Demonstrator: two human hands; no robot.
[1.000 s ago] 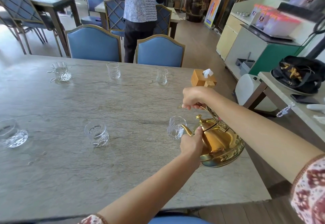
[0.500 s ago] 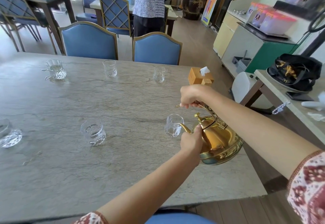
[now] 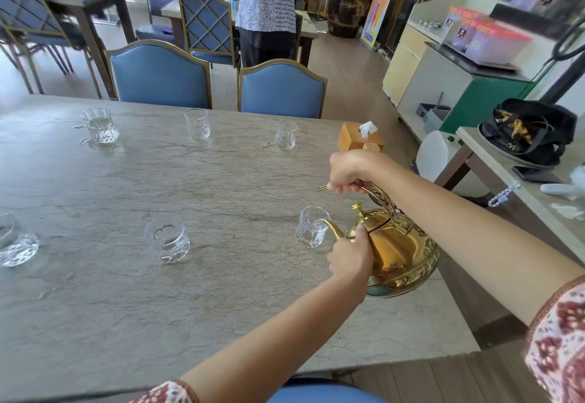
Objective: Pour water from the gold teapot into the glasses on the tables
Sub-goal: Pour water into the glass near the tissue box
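Right hand (image 3: pixel 349 170) gripped the ornate handle of the shiny gold metal teapot (image 3: pixel 397 250), left hand (image 3: pixel 351 257) pressed on its lid side, pot tilted, curved spout at the small clear faceted glass (image 3: pixel 311 227), grey stone-look table (image 3: pixel 158 307) beneath.

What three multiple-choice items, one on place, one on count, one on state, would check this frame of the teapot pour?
1. Where is the gold teapot's spout?
A. At the rim of the near right glass
B. Over the far left glass
C. Flat on the table

2. How many glasses stand on this table?
A. Three
B. Six
C. Nine

3. How is the teapot held?
A. Standing alone on the table
B. By one hand only
C. Right hand on the handle, left hand against the body

Answers:
1 A, the spout tip meets that glass's rim.
2 B, three in the far row and three in the near row.
3 C, both hands are on it and it is tilted, its base off the table.
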